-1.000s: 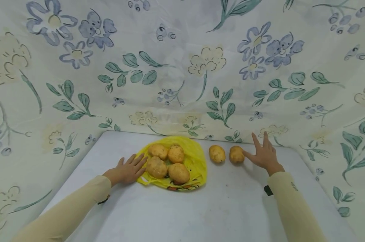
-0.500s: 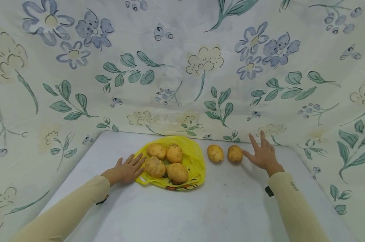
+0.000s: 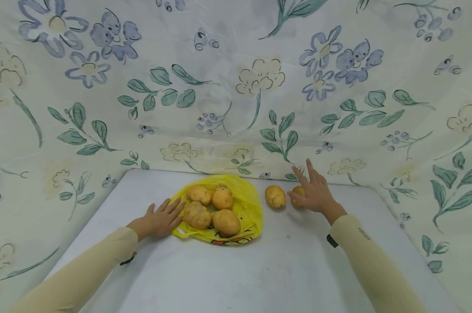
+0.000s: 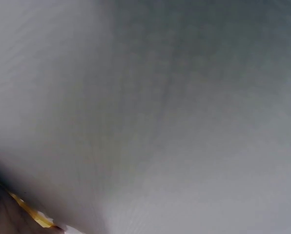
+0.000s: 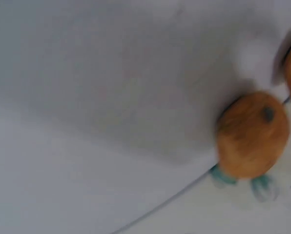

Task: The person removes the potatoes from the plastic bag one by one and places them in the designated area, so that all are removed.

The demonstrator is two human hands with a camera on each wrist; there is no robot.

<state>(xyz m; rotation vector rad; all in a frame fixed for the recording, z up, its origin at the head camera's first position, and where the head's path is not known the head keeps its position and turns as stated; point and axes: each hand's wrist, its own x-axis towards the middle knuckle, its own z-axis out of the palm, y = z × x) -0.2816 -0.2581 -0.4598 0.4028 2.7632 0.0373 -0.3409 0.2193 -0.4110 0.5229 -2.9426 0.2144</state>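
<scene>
- Yellow thin plastic bag (image 3: 249, 198), four rounded brown potatoes (image 3: 197, 215) on it.
- Left hand (image 3: 157, 221): fingers spread on bag's left edge.
- Right hand (image 3: 316, 193): fingers splayed, partly hiding one of two oval brown potatoes (image 3: 275, 196) right of bag; contact unclear.

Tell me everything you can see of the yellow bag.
The yellow bag looks like thin, wrinkled plastic, bright and slightly glossy. It lies spread out on the white table, roughly rounded in outline, with a dark and reddish printed patch along its near edge. Four potatoes rest on it, grouped toward its left half. The left hand touches its left edge with outstretched fingers. Whether its mouth is open cannot be told.
</scene>
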